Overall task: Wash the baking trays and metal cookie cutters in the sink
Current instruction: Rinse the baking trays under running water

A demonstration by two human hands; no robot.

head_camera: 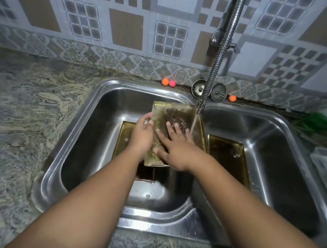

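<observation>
Notably, left hand (142, 134) fingers clamped the baking tray (176, 109) rim, right hand (176, 149) fingers lay apart on it beneath the stream (194, 123); corners warranted rubbing.

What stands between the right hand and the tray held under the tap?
Nothing visible. The right hand lies flat on the gold baking tray, and the left hand grips its left edge.

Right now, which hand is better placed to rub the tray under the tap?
Right. The right hand lies flat on the tray, fingers spread beside the water stream. The left hand grips the tray's left edge.
</observation>
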